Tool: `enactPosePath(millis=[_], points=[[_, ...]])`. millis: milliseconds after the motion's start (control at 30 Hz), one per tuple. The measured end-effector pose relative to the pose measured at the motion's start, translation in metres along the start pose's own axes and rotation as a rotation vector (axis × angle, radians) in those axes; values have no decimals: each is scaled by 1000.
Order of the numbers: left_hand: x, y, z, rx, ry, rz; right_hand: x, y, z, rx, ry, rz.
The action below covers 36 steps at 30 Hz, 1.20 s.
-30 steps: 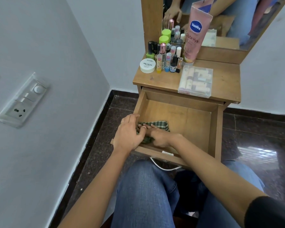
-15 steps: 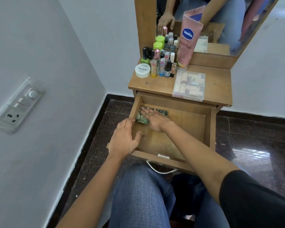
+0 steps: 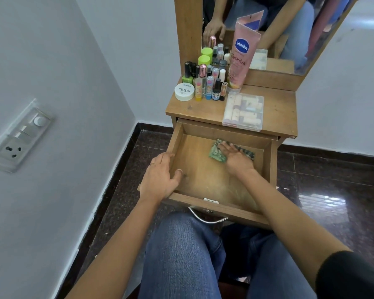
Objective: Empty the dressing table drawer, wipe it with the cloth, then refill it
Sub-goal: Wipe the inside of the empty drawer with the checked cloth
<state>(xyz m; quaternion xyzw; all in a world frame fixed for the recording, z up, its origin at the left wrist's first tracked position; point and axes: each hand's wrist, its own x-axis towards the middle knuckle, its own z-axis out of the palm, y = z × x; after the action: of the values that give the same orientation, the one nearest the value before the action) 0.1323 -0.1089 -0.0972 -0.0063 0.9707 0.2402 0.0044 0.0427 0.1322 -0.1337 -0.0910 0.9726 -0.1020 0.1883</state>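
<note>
Grey walls meet in a corner behind a wooden dressing table [image 3: 276,108] at the upper centre of the frame, its drawer [image 3: 268,169] pulled out toward the person's knees. Inside, toward the back and right of centre, lies the green checked cloth [image 3: 215,155] – the right hand [image 3: 235,157] presses it flat against the drawer floor, fingers straight and spread. At the drawer's lower left corner the left hand [image 3: 160,178] rests over the side wall, thumb inside, fingers relaxed, gripping nothing. On the tabletop stand nail polish bottles [image 3: 209,87], a white jar [image 3: 184,91], a pink lotion tube [image 3: 242,52] and a clear box [image 3: 243,111]
</note>
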Motion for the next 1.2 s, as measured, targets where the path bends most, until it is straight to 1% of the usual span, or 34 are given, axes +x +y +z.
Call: enactPosePath(millis=[200, 367, 433, 500, 667, 933, 1200], points=[[-1, 0, 1, -22, 6, 3, -14, 29, 3, 19, -29, 192], [0, 1, 3, -26, 25, 0, -5, 11, 12, 75, -16, 221], [1, 2, 3, -21, 36, 0, 1, -3, 12, 114, -30, 171], [1, 2, 4, -15, 37, 0, 11, -21, 11, 131, -52, 74], [1, 0, 3, -21, 36, 0, 40, -70, 9, 65, -118, -84], [0, 0, 4, -8, 35, 11, 59, -103, 8, -55, -180, -139], [1, 2, -5, -22, -17, 5, 53, -93, 3, -16, -238, -210]])
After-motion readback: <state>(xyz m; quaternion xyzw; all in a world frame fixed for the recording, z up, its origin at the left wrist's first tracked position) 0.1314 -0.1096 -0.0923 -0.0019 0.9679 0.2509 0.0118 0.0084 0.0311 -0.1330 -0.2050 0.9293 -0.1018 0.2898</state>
